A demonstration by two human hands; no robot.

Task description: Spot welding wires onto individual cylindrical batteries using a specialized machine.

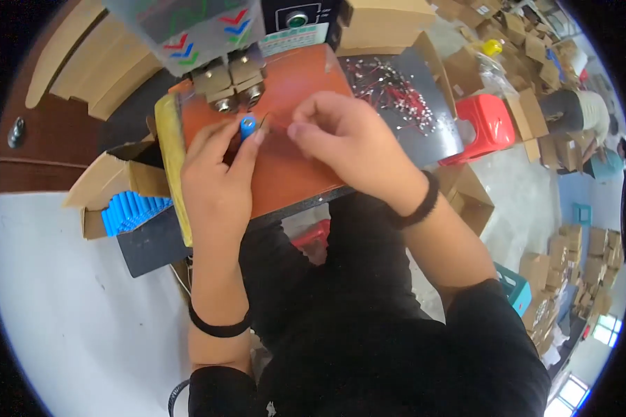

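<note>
My left hand (219,170) is closed round a blue cylindrical battery cell (247,126), with one round end showing between thumb and fingers. The cell is just in front of the metal electrode heads (238,87) of a bench machine, apparently a spot welder. To its right, my right hand (348,135) is pinched, thumb against forefinger. A thin wire (270,119), faint and blurred, runs from beside the cell toward those fingertips. Both hands are over an orange-brown work mat (285,184).
An open carton of blue cells (133,210) is at the left. A heap of red and black leads with white connectors (403,104) lies on a grey tray at the right. Beyond are a red stool (494,124), cartons (469,198) and another person (581,115).
</note>
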